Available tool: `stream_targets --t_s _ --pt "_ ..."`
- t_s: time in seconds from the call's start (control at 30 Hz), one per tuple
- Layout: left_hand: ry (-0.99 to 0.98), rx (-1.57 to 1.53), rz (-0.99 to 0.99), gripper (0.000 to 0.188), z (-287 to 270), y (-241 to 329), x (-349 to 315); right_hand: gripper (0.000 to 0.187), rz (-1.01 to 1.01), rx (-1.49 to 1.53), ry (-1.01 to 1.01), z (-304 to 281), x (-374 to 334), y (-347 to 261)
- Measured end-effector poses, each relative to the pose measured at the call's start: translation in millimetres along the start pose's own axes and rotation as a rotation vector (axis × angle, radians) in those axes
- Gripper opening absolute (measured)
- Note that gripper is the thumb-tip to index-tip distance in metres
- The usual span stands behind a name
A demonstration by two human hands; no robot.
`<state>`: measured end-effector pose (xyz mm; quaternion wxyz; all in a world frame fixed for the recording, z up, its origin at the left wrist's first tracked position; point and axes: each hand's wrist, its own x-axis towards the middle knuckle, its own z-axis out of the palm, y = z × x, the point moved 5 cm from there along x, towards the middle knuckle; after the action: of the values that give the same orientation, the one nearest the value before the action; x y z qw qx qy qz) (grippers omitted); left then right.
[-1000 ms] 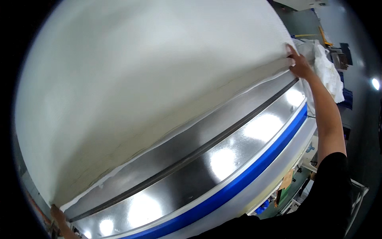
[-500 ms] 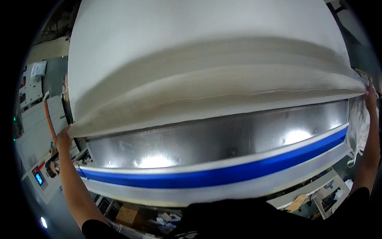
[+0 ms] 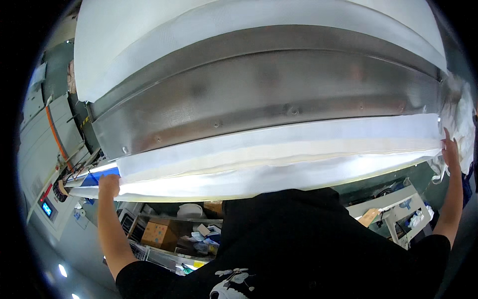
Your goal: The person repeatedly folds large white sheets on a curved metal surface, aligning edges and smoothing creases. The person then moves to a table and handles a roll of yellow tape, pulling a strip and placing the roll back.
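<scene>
A long white cloth (image 3: pixel 279 172) is stretched from side to side over the front ledge, with a folded seam running along it. My left hand (image 3: pixel 109 185) is closed on its left end, beside the bit of blue strip (image 3: pixel 97 177) that still shows. At the right end, my right hand (image 3: pixel 450 152) pinches the cloth's corner, one finger pointing up. Behind the cloth lies a bare metal panel (image 3: pixel 259 92) with several screw heads. Past that panel, a larger white sheet (image 3: pixel 164 37) covers the far surface.
To the left stand a white cabinet with a small lit screen (image 3: pixel 47 208) and an orange hose (image 3: pixel 56 130). Below the ledge are a cardboard box (image 3: pixel 158 234) and loose items. At right, white fabric (image 3: pixel 462 117) hangs near a pale table frame (image 3: pixel 396 214).
Both hands have come toward me with the cloth edge, the right also lower. The cloth now covers most of the blue strip, and more of the metal panel shows behind it.
</scene>
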<state>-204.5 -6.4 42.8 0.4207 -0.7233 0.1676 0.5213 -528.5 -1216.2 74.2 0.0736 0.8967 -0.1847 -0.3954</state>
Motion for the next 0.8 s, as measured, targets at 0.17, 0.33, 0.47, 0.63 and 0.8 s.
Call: stream_targets --t_s 0.17,0.33,0.47,0.63,0.8 --pt "-0.044 0.050 0.094 0.025 0.8 41.1 19.5 0.066 -0.046 -0.125 -0.106 50.8 -13.3 -5.1" --pt "-0.277 0.011 0.015 0.024 6.9 57.2 39.3 0.062 -0.111 -0.179 -0.075 85.6 -0.7 8.1" --pt "-0.252 -0.075 -0.227 0.029 51.1 38.3 56.5 0.061 0.065 -0.072 -0.104 99.4 14.4 48.7" --pt "0.016 -0.448 -0.715 0.029 -23.2 -18.9 21.8 0.056 0.082 -0.016 -0.135 115.7 -5.3 46.5" --pt "0.922 -0.787 -0.331 0.025 -150.7 72.6 -3.1 0.055 0.026 0.066 -0.202 51.1 -2.5 -103.0"
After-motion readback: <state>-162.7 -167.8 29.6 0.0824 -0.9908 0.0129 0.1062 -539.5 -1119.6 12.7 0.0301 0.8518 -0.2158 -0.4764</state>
